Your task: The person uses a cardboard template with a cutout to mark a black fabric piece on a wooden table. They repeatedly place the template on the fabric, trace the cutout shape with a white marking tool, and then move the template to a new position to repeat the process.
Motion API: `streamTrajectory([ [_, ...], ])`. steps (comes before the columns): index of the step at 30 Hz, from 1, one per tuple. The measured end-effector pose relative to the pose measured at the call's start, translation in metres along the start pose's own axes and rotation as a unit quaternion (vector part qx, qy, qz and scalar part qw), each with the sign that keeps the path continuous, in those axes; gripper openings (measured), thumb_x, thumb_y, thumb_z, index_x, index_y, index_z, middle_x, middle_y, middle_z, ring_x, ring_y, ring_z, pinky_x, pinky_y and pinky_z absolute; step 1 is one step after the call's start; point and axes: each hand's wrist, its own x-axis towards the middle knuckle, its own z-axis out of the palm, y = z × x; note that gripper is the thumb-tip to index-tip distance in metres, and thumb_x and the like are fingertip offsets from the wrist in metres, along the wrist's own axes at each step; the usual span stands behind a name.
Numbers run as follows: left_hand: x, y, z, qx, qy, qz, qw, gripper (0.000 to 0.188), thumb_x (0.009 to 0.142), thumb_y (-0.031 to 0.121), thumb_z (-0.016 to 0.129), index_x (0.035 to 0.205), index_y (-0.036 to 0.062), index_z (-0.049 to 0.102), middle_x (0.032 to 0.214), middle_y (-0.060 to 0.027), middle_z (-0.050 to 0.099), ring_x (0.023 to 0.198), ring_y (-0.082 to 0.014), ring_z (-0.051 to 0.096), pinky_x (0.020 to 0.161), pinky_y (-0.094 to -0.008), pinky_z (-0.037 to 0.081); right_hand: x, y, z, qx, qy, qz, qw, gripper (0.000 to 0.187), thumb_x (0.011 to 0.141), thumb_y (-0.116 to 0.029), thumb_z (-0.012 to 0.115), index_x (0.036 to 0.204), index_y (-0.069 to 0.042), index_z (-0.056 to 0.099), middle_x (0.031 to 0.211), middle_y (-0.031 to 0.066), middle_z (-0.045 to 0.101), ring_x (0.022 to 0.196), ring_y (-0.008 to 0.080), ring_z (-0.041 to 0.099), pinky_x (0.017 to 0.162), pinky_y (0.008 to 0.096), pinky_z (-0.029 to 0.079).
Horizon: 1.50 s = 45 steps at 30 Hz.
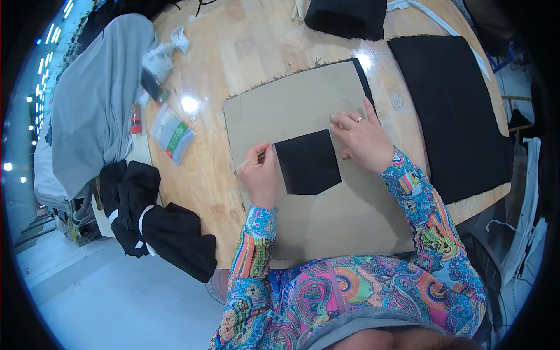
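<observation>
Head view: we have two bare hands at work over a tan fabric panel (291, 105), which lies on a wooden table (204, 76) with dark fabric showing under its upper right edge. Black pocket-shaped piece (309, 163) sits flat on the panel, between the hands, straight edge up and pointed edge toward the person.

Left hand (260, 179): nearly closed, fingers curled around a thin stick-like tool (262, 154), at the piece's upper left corner; we can't make out the tool type. Right hand (366, 140): half-curled, one finger raised, ring (359, 119) on another, fingertips at the upper right corner; we can't tell whether they pinch the cloth or just press.

Both sleeves (254, 251) are multicoloured paisley. Right of the panel we see a large black fabric piece (452, 116); beyond the panel, a black fabric roll (344, 20). On the left we log a plastic packet (173, 134) with a green patch, a small red container (136, 119), crumpled white material (158, 59), grey cloth (105, 99), and black bundles (175, 233) tied with white strips.
</observation>
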Motion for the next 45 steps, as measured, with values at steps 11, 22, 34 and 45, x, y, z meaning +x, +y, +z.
streamTrajectory([
  [11, 0.001, -0.001, 0.000, -0.050, -0.023, -0.021, 0.998, 0.013, 0.084, 0.009, 0.068, 0.088, -0.0026, 0.069, 0.068, -0.0052, 0.066, 0.064, -0.0079, 0.061, 0.060, -0.0236, 0.048, 0.001, -0.001, 0.000, -0.001, 0.001, -0.004, 1.000, 0.058, 0.063, -0.015, 0.080, 0.117, -0.006, 0.061, 0.119, 0.0003, 0.052, 0.120, 0.0182, 0.048, 0.115, 0.0586, 0.015],
  [22, -0.002, -0.011, -0.002, -0.082, -0.009, -0.054, 0.995, 0.011, 0.085, 0.008, 0.066, 0.090, -0.0024, 0.068, 0.074, -0.0043, 0.067, 0.068, -0.0076, 0.061, 0.063, -0.0230, 0.049, 0.001, 0.000, 0.000, -0.008, -0.011, 0.003, 1.000, 0.061, 0.063, -0.015, 0.080, 0.120, -0.007, 0.060, 0.120, 0.0003, 0.051, 0.121, 0.0181, 0.048, 0.114, 0.0585, 0.016],
  [34, 0.000, -0.001, -0.001, -0.030, -0.012, -0.040, 0.999, 0.015, 0.085, 0.011, 0.067, 0.091, -0.0027, 0.068, 0.072, -0.0078, 0.068, 0.066, -0.0092, 0.063, 0.061, -0.0240, 0.049, 0.001, -0.002, -0.001, -0.012, -0.012, 0.004, 1.000, 0.059, 0.064, -0.014, 0.080, 0.119, -0.007, 0.060, 0.120, 0.0001, 0.051, 0.122, 0.0180, 0.047, 0.115, 0.0582, 0.017],
  [45, -0.001, 0.003, 0.002, -0.003, -0.003, -0.032, 0.999, 0.013, 0.085, 0.012, 0.068, 0.089, 0.0001, 0.068, 0.071, -0.0069, 0.067, 0.065, -0.0093, 0.063, 0.061, -0.0246, 0.050, 0.001, -0.003, -0.003, -0.015, -0.019, 0.003, 1.000, 0.058, 0.065, -0.015, 0.080, 0.119, -0.008, 0.060, 0.120, 0.0001, 0.051, 0.121, 0.0182, 0.048, 0.114, 0.0581, 0.017],
])
